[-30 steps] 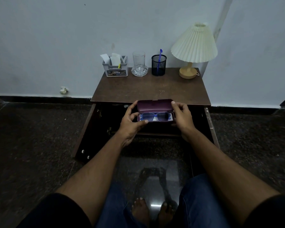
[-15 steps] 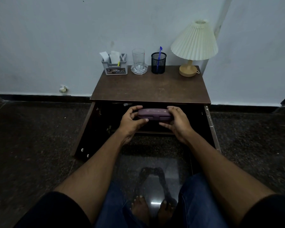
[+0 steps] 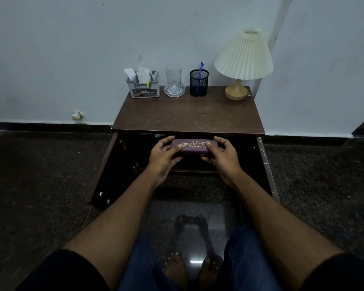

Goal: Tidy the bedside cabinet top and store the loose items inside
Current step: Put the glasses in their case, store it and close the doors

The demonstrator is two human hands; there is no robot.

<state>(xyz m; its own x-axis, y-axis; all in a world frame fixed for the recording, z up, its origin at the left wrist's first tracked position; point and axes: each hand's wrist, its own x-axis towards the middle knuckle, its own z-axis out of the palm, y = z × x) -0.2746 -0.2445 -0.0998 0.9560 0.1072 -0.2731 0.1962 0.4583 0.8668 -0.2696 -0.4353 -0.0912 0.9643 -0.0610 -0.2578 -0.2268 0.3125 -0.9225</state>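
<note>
Pale wall backs the bedside cabinet [image 3: 187,114], its doors swung open. Both forearms reach forward, level. The left hand [image 3: 163,157] and right hand [image 3: 223,155] hold a closed purple glasses case [image 3: 190,146] by its ends, fingers [image 3: 166,140] curled over it, thumbs on the lid, before the open compartment.

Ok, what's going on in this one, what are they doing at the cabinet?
A person holds a closed purple glasses case by its ends, left hand and right hand, in front of the open bedside cabinet, just below its top. On top, along the wall, stand a grey organiser, a glass, a mesh pen cup and a lamp.
</note>
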